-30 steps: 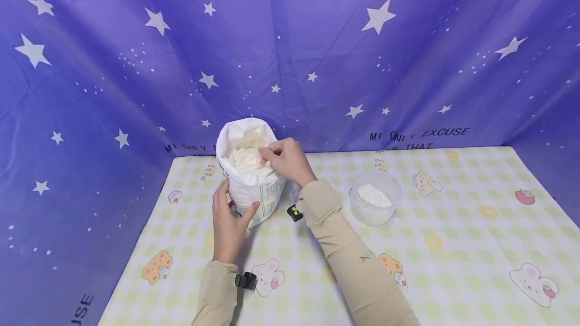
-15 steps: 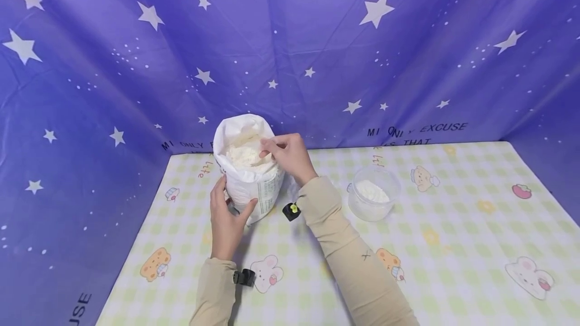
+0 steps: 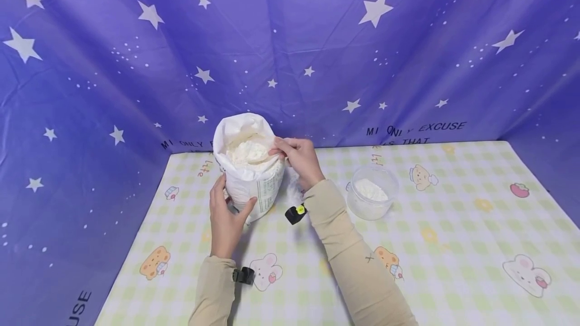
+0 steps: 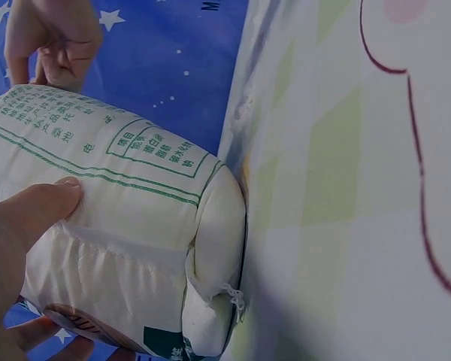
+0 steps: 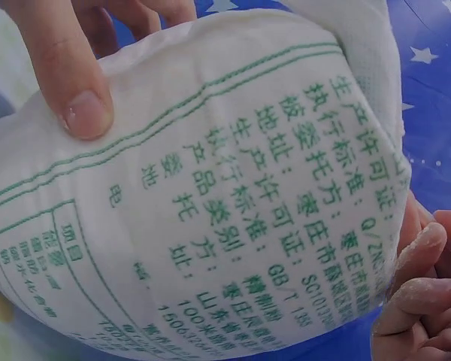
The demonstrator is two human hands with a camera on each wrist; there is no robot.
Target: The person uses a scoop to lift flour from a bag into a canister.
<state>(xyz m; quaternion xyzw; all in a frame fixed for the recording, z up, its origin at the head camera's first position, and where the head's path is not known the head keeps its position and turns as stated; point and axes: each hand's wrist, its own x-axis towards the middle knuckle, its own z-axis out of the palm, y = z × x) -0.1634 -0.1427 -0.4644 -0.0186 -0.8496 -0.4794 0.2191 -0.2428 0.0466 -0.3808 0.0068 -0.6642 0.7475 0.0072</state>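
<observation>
A white bag of flour with green print stands upright on the table, its mouth wide and flour heaped inside. My left hand grips the near side of the bag low down; the left wrist view shows its thumb pressed against the bag. At the right side of the bag's mouth, my right hand has thumb and fingers curled together in a pinch. Flour dusts its fingers in the right wrist view. I cannot tell what it pinches; the bag edge and flour hide that.
To the right stands a clear round tub with white flour in it. Something crumpled and see-through lies beside the bag. A checked tablecloth covers the table, and a blue star-patterned curtain closes off the back.
My right hand has drawn back rightward from over the flour to the bag's rim, and a rounded heap of flour now shows more clearly. The left hand keeps its grip.
</observation>
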